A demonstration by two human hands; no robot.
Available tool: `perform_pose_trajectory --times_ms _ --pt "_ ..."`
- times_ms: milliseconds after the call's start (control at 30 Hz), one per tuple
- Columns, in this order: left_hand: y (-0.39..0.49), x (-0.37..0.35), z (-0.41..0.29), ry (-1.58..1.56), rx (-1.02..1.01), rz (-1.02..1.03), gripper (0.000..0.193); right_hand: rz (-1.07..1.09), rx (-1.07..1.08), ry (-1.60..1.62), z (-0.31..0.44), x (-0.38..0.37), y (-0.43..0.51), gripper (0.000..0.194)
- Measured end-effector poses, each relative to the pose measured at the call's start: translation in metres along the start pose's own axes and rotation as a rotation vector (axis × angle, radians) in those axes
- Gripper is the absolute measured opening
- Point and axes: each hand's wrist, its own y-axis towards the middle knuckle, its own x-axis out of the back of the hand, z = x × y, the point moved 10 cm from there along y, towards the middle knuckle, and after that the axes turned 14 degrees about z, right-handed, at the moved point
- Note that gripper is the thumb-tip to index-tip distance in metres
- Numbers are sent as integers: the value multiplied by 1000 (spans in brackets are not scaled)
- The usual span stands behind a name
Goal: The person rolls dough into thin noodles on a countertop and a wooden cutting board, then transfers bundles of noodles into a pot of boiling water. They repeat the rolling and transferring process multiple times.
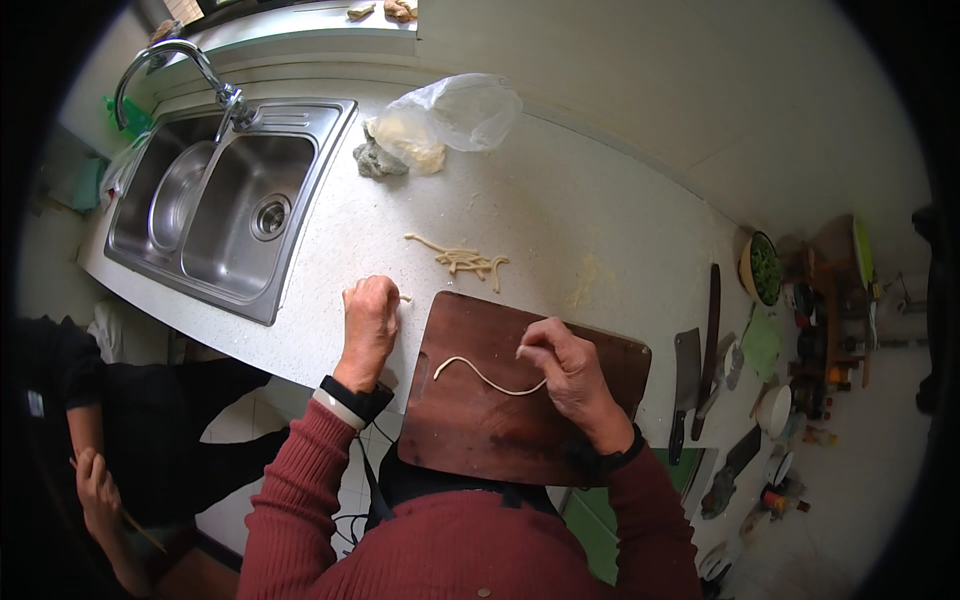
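A thin strand of pale dough (487, 381) curves across the dark wooden cutting board (480, 427). My right hand (574, 367) is over the board with thumb and forefinger pinched; the strand runs under it, and a pale tip shows at the fingertips. To the left of the board, my left hand (373, 322) is closed above the white counter, and a short end of dough (405, 298) pokes out beside its fingers. Beyond the board lies a loose pile of dough strands (469, 261).
A double steel sink (247, 202) with a faucet (225, 94) is at the left. Behind are a clear plastic bag (472, 112) and grey cloth (379, 159). A cleaver (685, 367), dark stick (706, 337) and bowl of greens (761, 266) lie right. Another person (135, 420) stands left, holding a thin stick.
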Motion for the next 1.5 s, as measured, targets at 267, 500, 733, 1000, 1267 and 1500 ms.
perform_pose_trajectory --times_ms 267,500,733,1000,1267,1500 --pt "-3 19 -5 -611 115 22 11 39 -43 -276 10 -12 19 17" --pt "5 -13 -111 -678 -174 174 17 8 18 -10 -4 -23 10 27" --pt "-2 -36 -117 -560 -177 199 32 -125 -6 -309 -21 1 -11 11" --pt "-31 -49 -120 -135 -206 262 33 -58 -72 -573 -41 5 -31 18" --pt "-113 -117 -179 203 -615 683 56 -289 -169 -664 -63 13 6 42" --pt "-145 -73 -156 -20 -613 831 52 44 -97 -951 -69 -41 25 91"
